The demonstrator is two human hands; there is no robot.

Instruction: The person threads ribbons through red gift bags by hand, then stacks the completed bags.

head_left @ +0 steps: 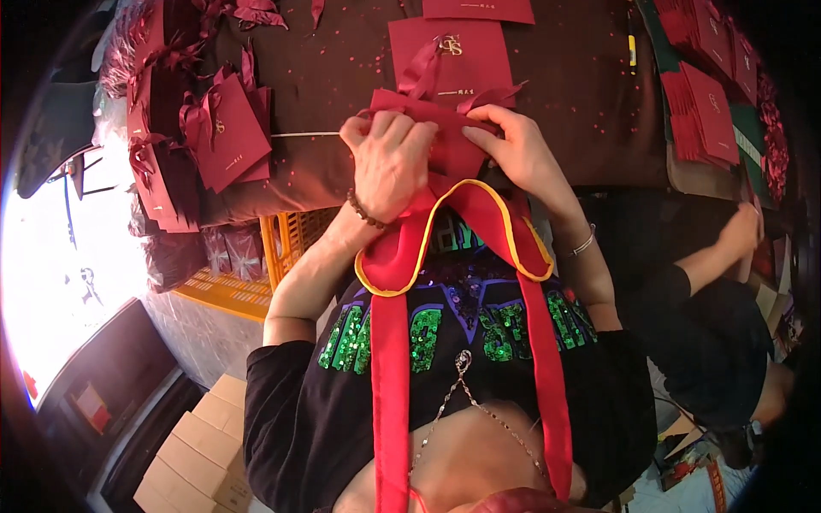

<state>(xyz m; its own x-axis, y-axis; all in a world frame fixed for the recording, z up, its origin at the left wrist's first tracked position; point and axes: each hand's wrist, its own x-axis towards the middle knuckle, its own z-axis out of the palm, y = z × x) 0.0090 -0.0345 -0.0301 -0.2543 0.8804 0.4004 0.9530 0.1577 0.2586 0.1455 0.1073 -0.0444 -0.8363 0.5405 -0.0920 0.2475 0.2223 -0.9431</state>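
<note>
Flat red pouch (453, 152) between left hand (389, 162) and right hand (522, 154); satiny ribbon (420, 70)

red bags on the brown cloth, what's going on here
A person's left grip and right grip hold a red bag near the front edge of the brown cloth. Other red bags, some with ribbons, lie to the left and right. Another person's arm shows at the far right.

Brown-covered table (573, 94), white glare (64, 256) leftward
</note>
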